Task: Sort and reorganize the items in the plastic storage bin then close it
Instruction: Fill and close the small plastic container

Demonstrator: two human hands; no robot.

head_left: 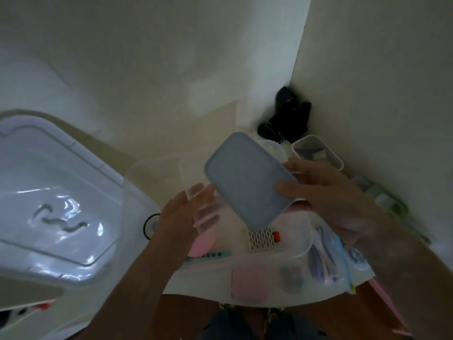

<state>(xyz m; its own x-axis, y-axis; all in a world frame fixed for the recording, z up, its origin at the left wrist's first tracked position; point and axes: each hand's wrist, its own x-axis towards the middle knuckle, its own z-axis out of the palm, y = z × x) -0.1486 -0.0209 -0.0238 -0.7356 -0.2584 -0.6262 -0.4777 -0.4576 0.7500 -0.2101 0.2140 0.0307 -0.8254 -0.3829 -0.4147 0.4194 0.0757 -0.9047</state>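
Note:
My right hand grips the near-right edge of a grey-blue rectangular lid and holds it tilted above the open plastic storage bin. My left hand holds a small clear container just left of that lid; the container's outline is faint and blurred. Inside the bin lie a white lattice piece with a small red item, a pink round item, a blue strip, a pink pouch and clear bags with purple things.
The bin's large translucent lid lies on the floor at the left. A small clear container and a black device sit in the wall corner behind the bin. A green item lies at the right. My legs show at the bottom.

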